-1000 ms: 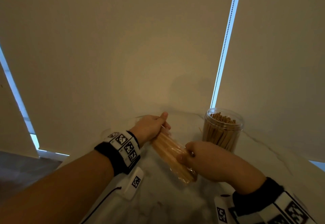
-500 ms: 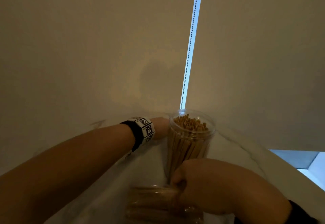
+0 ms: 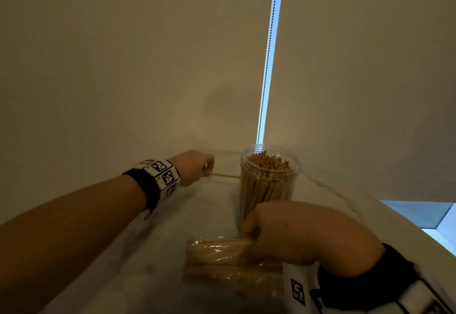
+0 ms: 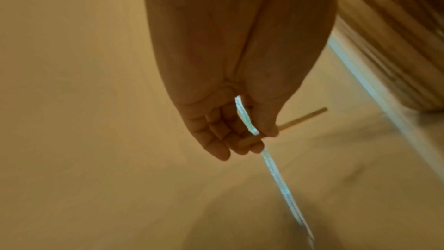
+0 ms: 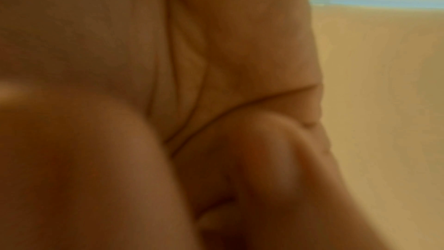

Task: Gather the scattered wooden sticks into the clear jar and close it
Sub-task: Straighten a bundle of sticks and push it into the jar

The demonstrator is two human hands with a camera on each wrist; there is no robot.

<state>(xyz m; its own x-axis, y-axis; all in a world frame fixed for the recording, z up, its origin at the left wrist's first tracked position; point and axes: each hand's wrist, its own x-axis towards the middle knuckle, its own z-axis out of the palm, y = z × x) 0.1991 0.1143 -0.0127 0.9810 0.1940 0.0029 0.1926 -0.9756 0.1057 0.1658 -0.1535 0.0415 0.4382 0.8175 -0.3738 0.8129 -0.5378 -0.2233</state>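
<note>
A clear jar (image 3: 269,185), lidless and packed with upright wooden sticks, stands at the back of the pale marble table (image 3: 209,217). Left of it, my left hand (image 3: 206,167) pinches one loose wooden stick (image 3: 225,175) between thumb and fingers; the stick (image 4: 302,118) points toward the jar. In front of the jar, my right hand (image 3: 249,237) grips a plastic-wrapped bundle of sticks (image 3: 217,260) that lies across the table. The right wrist view shows only my curled fingers (image 5: 264,149) up close. No lid is in view.
Beige roller blinds (image 3: 148,67) hang close behind the table, with a bright gap and a bead chain (image 3: 270,49) just above the jar. The table's right edge (image 3: 419,237) drops off toward a window sill.
My left hand let go of the wrapped bundle, reached back left of the jar and took hold of a single stick. My right hand brought the bundle nearer and turned it crosswise.
</note>
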